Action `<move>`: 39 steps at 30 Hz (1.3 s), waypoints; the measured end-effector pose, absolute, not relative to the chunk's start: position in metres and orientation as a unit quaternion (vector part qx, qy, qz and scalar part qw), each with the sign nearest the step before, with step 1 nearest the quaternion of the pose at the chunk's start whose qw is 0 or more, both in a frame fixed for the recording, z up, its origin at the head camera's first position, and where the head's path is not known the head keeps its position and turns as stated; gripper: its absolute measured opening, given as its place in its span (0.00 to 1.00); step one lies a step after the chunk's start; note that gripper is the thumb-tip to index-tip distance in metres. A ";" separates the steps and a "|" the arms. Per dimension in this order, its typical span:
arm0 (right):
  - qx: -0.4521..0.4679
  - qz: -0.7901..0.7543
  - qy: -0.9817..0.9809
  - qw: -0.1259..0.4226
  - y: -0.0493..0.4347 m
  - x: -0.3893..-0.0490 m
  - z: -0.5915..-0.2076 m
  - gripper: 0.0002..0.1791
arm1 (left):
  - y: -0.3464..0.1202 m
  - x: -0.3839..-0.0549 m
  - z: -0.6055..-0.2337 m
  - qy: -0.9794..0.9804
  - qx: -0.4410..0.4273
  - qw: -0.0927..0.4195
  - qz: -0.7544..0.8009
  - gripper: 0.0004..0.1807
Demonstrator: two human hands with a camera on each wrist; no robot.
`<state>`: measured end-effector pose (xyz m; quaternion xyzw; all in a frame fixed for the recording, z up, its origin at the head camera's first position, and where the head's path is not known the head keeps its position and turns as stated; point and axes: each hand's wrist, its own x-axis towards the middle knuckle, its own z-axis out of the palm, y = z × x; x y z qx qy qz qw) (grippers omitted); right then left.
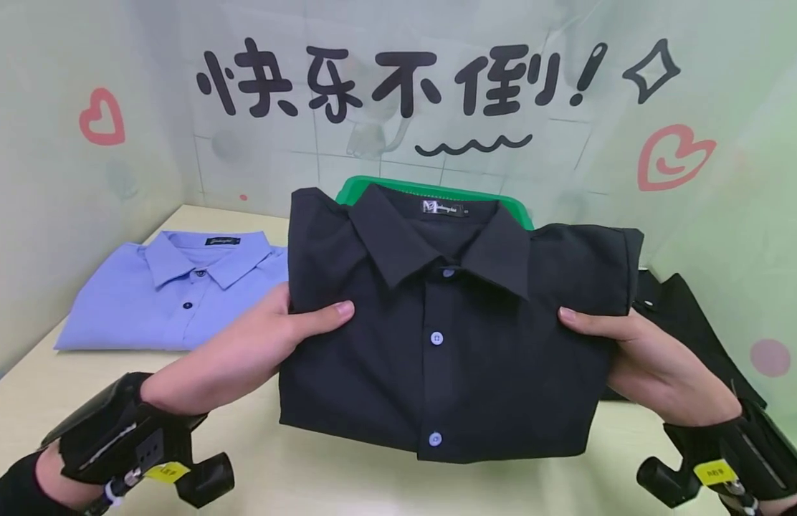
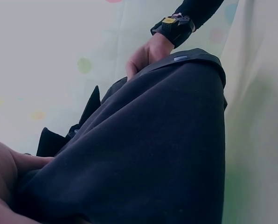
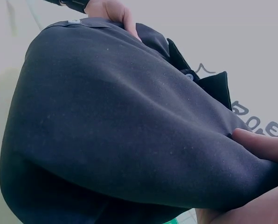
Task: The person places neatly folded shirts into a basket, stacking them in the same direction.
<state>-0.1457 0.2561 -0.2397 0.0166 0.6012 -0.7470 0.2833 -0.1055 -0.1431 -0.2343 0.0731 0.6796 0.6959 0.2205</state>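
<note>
A folded black shirt (image 1: 502,358) with pale buttons hangs in the air between both hands, its collar at the top and its front facing me. My left hand (image 1: 289,330) grips its left side, thumb laid over the front and the other fingers hidden behind the cloth. On the opposite side my right hand (image 1: 650,358) holds it the same way, thumb in front. Both wrist views show the shirt's cloth (image 2: 162,140) from close by, with the thumb (image 3: 260,142) of the right hand pressing on it in the right wrist view.
A folded light blue shirt (image 1: 127,301) lies at the left of the table (image 1: 244,451). Behind the held shirt shows the rim of a green basket (image 1: 356,188). Another black garment (image 1: 682,322) lies at the right, partly hidden by the right hand. A printed curtain (image 1: 437,165) stands behind.
</note>
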 end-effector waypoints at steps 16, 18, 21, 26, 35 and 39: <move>0.066 -0.737 0.620 0.261 0.243 -0.204 -0.225 0.25 | -0.138 -0.169 -0.234 0.675 0.028 0.205 0.708 0.26; 0.064 -0.735 0.624 0.257 0.242 -0.212 -0.223 0.25 | -0.137 -0.178 -0.233 0.676 0.028 0.200 0.708 0.25; 0.065 -0.737 0.627 0.244 0.240 -0.225 -0.220 0.25 | -0.136 -0.191 -0.231 0.679 0.042 0.198 0.705 0.25; 0.063 -0.736 0.637 0.219 0.237 -0.246 -0.215 0.20 | -0.131 -0.214 -0.226 0.687 0.048 0.189 0.700 0.25; 0.071 -0.650 0.735 0.180 0.229 -0.284 -0.199 0.25 | -0.122 -0.254 -0.217 0.735 0.040 0.170 0.655 0.22; 0.060 -0.645 0.744 0.164 0.231 -0.299 -0.192 0.13 | -0.120 -0.272 -0.215 0.750 0.038 0.175 0.637 0.23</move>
